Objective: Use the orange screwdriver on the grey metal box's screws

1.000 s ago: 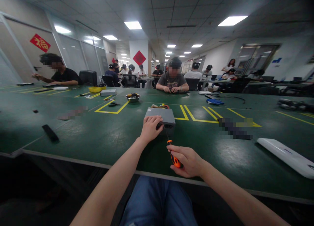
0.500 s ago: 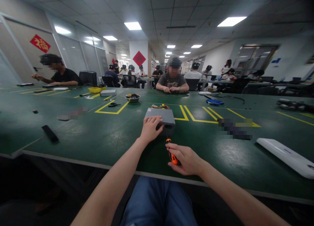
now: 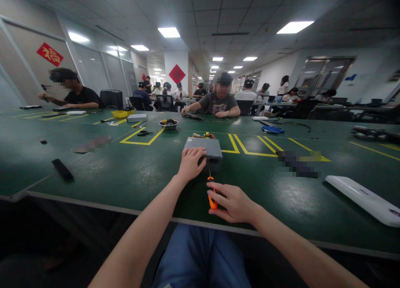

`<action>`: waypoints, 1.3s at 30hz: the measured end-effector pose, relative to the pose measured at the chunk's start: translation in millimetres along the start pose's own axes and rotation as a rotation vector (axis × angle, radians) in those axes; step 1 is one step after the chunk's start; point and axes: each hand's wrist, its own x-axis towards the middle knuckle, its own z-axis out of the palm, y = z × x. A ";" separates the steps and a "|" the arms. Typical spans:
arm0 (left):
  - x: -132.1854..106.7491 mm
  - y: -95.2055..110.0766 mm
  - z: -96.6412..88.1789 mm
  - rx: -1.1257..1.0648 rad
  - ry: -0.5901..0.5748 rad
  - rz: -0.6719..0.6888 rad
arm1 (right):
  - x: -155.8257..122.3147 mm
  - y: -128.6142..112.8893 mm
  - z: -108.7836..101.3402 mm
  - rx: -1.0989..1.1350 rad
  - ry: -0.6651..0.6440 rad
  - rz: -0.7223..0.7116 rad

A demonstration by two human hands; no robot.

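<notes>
On the scuffed green work table point(image 3: 125, 184), a flat, matte grey metal box point(image 3: 203, 145) sits at 12 o'clock. The left hand point(image 3: 189, 165) covers its near corner, fingers together and curled down. At 1 o'clock, the right hand point(image 3: 233, 202) pinches an orange-handled screwdriver point(image 3: 211, 198) with its fingers together; the thin shaft's tip is hard to make out.
</notes>
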 end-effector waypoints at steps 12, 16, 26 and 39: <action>-0.3 -0.5 1.7 0.013 0.012 0.002 | 1.5 -0.4 -2.3 0.026 -0.011 0.019; 0.0 -0.4 1.8 0.006 0.009 0.006 | -0.8 0.7 2.7 0.064 0.104 0.043; 0.2 -1.8 3.1 0.008 0.012 0.013 | -0.1 -1.5 0.2 -0.005 -0.010 0.001; -0.5 -4.7 7.0 0.013 0.014 0.007 | 1.8 -0.8 -0.8 -0.003 -0.065 0.018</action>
